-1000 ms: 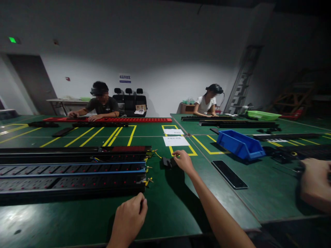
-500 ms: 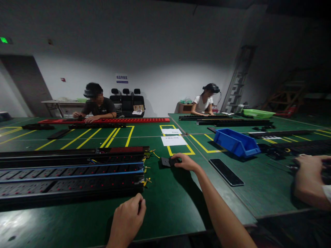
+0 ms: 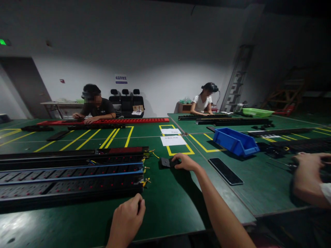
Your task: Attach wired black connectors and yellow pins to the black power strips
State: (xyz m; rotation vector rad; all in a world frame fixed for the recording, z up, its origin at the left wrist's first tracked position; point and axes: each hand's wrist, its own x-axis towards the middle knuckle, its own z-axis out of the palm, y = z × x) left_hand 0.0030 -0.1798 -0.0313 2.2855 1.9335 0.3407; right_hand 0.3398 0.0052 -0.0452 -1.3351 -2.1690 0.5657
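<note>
My right hand (image 3: 184,162) reaches out over the green table, its fingers and thumb closed on one end of a small black block-like part (image 3: 165,162). That part lies low at the table surface, and its far right end is hidden by my fingers. Nearer to me, my left hand (image 3: 128,214) rests in a loose fist, with nothing visible in it. Just beyond it lie long black socket strips (image 3: 85,184) with red dots and blue edges. Short yellow wires (image 3: 147,181) stick out of their right ends.
A black phone (image 3: 225,171) lies right of my right forearm, with a blue bin (image 3: 235,142) behind it. White paper sheets (image 3: 172,140) lie ahead. A co-worker's hand (image 3: 309,175) is at the far right. Two people sit across the table, near a long red rail (image 3: 134,120).
Both hands keep their places and grip; the view has shifted very slightly. Nothing was picked up or let go.
</note>
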